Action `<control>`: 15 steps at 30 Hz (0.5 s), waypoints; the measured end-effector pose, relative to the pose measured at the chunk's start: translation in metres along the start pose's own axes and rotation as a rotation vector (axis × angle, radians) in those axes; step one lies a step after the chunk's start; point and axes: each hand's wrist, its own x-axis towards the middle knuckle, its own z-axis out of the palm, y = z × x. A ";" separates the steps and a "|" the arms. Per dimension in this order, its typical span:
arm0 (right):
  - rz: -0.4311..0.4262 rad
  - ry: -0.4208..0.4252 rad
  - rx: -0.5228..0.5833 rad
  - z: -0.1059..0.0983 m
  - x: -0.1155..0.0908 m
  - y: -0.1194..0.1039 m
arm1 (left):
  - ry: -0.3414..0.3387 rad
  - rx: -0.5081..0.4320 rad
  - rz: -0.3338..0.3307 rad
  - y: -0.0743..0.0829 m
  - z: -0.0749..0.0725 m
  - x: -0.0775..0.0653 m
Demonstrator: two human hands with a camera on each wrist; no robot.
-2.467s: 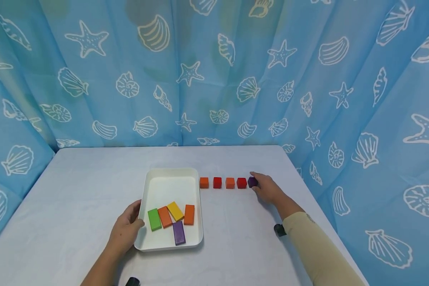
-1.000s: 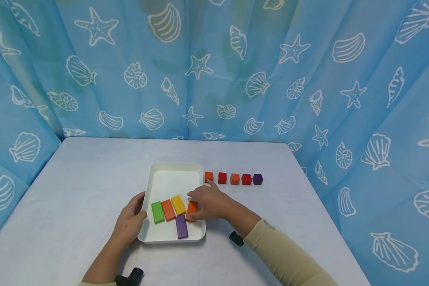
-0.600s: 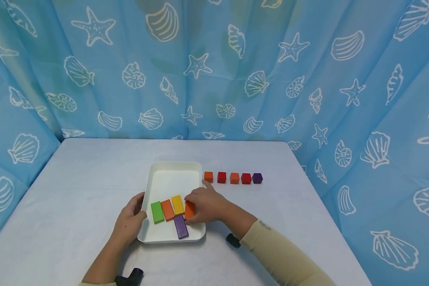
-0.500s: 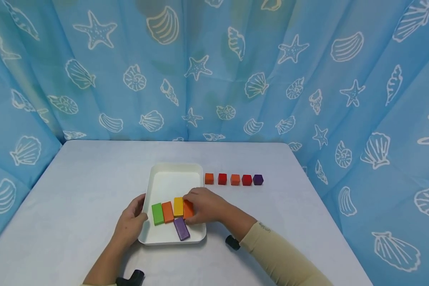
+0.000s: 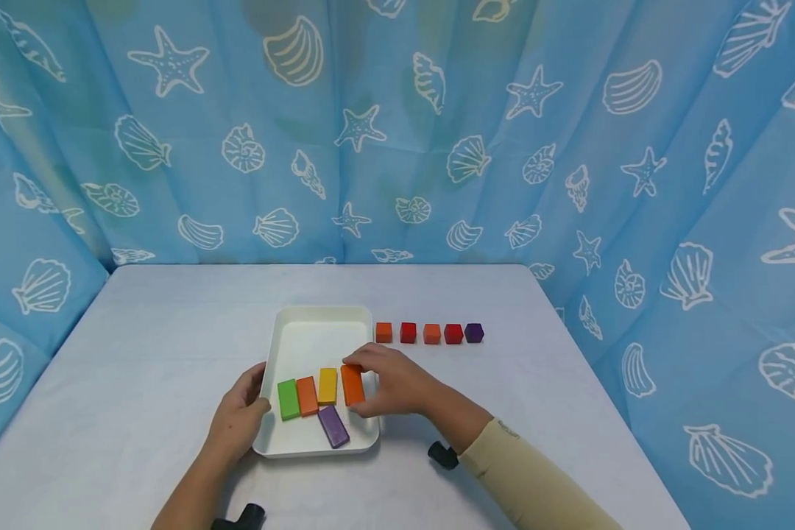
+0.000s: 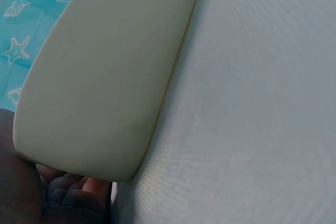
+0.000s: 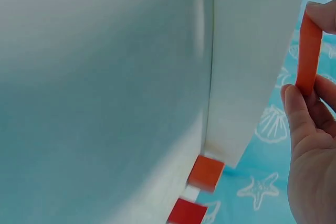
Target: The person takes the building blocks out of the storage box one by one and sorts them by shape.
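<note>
My left hand [image 5: 235, 419] grips the left side of a white tray [image 5: 321, 335], thumb over the rim; the left wrist view shows the hand [image 6: 23, 182] at the tray's outer wall [image 6: 105, 77]. With thumb and fingertips, my right hand [image 5: 397, 379] pinches an orange rectangular block [image 5: 352, 385] by its ends. In the right wrist view that block [image 7: 308, 53] appears above the tray's rim. Inside the tray lie a green block [image 5: 288, 400], another orange block [image 5: 308, 396], a yellow block [image 5: 327, 386] and a slanted purple block [image 5: 333, 427].
Right of the tray runs a row of small cubes: orange [image 5: 383, 333], red [image 5: 408, 333], orange [image 5: 432, 333], red [image 5: 453, 333] and purple [image 5: 474, 333]. A white-covered table [image 5: 172, 316] bears everything, with a blue seashell curtain [image 5: 371, 184] behind it.
My right hand has left the purple cube, reached into the tray and taken the orange block. That block went left against the yellow one, then right again. The yellow block straightened; the purple block turned.
</note>
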 end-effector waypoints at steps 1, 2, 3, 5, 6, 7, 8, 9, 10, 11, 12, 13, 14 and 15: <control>-0.003 0.008 0.003 -0.001 -0.004 0.003 | 0.001 0.000 -0.002 0.000 0.000 0.000; -0.003 0.017 0.005 -0.002 -0.008 0.005 | 0.003 -0.002 -0.003 -0.001 0.000 0.000; -0.002 0.028 0.011 -0.003 -0.012 0.009 | 0.002 -0.002 0.001 -0.001 0.000 0.001; 0.011 0.047 0.016 -0.005 -0.021 0.016 | 0.003 -0.002 0.002 -0.001 0.000 0.001; 0.020 0.056 0.020 -0.006 -0.025 0.020 | 0.003 -0.002 0.002 -0.002 0.001 0.002; 0.031 0.064 0.023 -0.007 -0.029 0.024 | 0.004 -0.001 0.003 -0.001 0.000 0.001; 0.043 0.070 0.026 -0.008 -0.033 0.027 | 0.005 0.001 0.003 -0.001 0.000 0.001; 0.058 0.075 0.027 -0.009 -0.037 0.030 | 0.005 0.004 0.003 -0.001 0.000 0.001; 0.075 0.077 0.027 -0.010 -0.040 0.033 | 0.007 0.005 0.000 -0.001 0.000 0.001; 0.090 0.078 0.025 -0.010 -0.043 0.035 | 0.007 0.008 0.000 -0.001 0.000 0.001; 0.106 0.077 0.022 -0.011 -0.046 0.038 | 0.007 0.010 -0.001 -0.001 0.001 0.001; 0.121 0.074 0.015 -0.011 -0.048 0.041 | 0.006 0.011 -0.001 -0.001 0.001 0.001; 0.134 0.069 0.009 -0.010 -0.050 0.043 | 0.004 0.012 -0.001 -0.002 0.001 0.001; 0.144 0.063 0.002 -0.009 -0.051 0.046 | 0.003 0.012 0.000 -0.002 0.001 0.001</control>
